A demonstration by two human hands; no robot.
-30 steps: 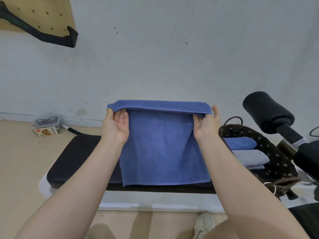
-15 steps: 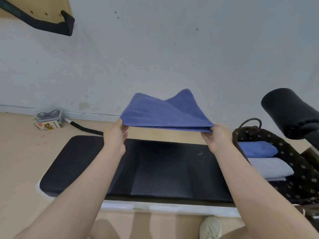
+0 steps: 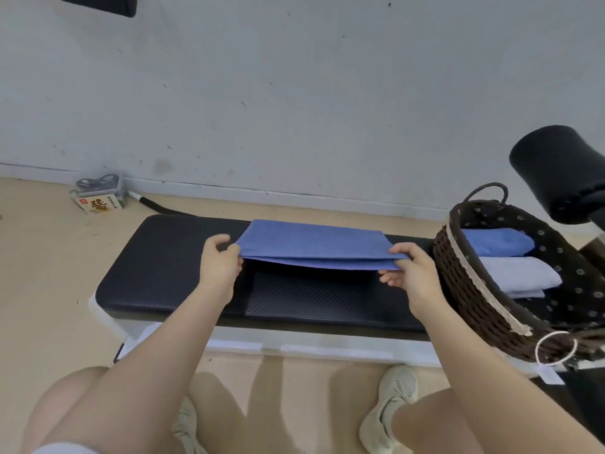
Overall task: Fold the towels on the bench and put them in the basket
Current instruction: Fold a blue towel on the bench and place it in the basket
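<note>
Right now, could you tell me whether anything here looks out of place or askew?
Nothing much stands out. Both hands, left and right, pinch the near corners of the blue towel, folded over the bench. The basket on the right looks tilted, though its two folded towels sit neatly inside.

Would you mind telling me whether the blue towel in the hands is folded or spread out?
Folded: the blue towel shows stacked layered edges along its near side, pinched by the left hand and right hand.
</note>
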